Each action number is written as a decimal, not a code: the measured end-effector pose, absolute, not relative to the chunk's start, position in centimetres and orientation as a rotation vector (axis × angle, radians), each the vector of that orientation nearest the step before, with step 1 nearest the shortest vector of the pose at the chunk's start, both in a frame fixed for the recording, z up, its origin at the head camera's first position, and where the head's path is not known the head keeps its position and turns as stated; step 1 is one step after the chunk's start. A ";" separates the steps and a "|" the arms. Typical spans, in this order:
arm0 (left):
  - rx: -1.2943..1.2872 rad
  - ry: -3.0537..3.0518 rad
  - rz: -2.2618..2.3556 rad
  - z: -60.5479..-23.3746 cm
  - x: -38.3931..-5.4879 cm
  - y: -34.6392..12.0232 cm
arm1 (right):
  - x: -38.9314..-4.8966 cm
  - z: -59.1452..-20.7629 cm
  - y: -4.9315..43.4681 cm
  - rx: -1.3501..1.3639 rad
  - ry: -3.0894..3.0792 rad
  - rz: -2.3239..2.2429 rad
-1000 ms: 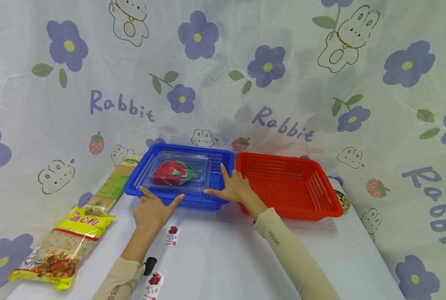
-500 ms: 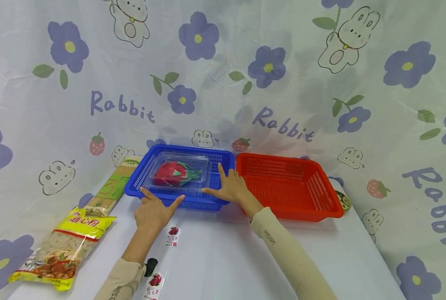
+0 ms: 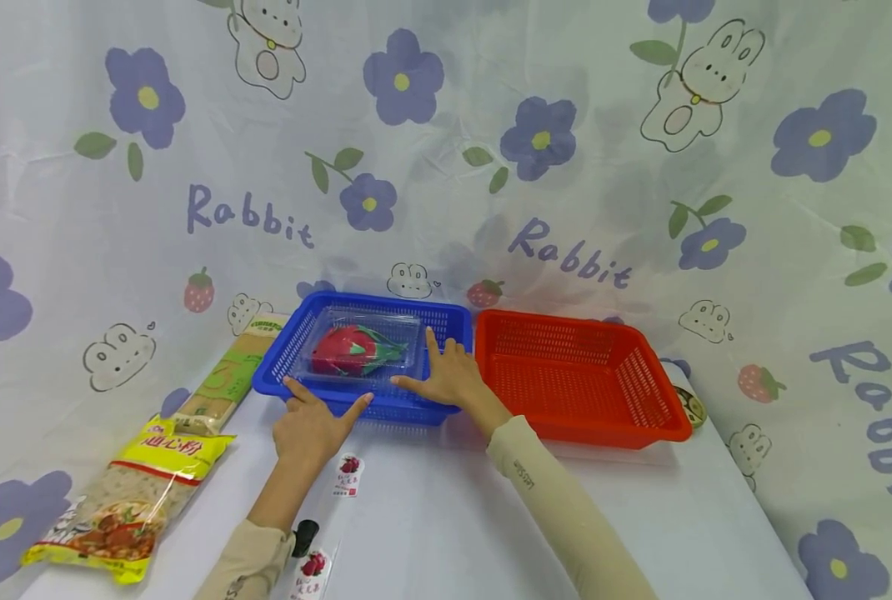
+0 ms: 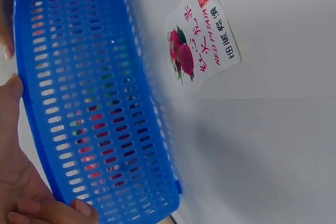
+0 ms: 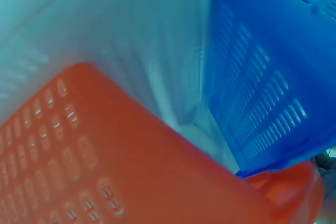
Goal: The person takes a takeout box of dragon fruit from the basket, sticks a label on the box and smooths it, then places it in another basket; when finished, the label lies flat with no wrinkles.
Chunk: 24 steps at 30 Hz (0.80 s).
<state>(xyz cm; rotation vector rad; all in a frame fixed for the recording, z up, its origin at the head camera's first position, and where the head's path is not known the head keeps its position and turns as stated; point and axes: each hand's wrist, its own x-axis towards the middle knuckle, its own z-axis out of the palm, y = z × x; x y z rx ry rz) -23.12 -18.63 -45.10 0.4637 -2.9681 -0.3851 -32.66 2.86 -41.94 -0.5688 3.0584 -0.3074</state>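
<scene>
A pink and green dragon fruit (image 3: 352, 350) lies in a clear plastic box (image 3: 413, 354) inside the blue basket (image 3: 266, 379). My left hand (image 3: 309, 429) is at the basket's front rim, index finger and thumb spread apart; its fingertips touch the rim in the left wrist view. Over the basket's right side reaches my right hand (image 3: 453, 379), thumb and index finger spread beside the box's right edge. Whether it touches the box I cannot tell. In the right wrist view the hand is hidden, with the blue basket (image 5: 262, 77) and red basket (image 5: 157, 156) filling much of it.
The red basket stands right of the blue one, a round patterned object (image 3: 689, 406) behind its right end. At left lie a yellow food bag (image 3: 127, 500) and a long noodle packet (image 3: 228, 375). Dragon fruit labels (image 3: 348, 475) lie on the white table near my left arm.
My right hand has shifted left toward the clear box's right edge. My left hand stays at the front rim, and the whole head view has drifted slightly.
</scene>
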 end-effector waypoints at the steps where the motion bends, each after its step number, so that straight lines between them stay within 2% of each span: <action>1: 0.464 -2.969 -0.385 -45.1 -23.1 -18.6 | -32.7 -42.0 2.8 -0.564 3.054 -0.311; 24: 0.460 -2.977 -0.410 -45.5 -23.1 -18.7 | -33.2 -44.1 0.3 -0.362 2.976 -0.483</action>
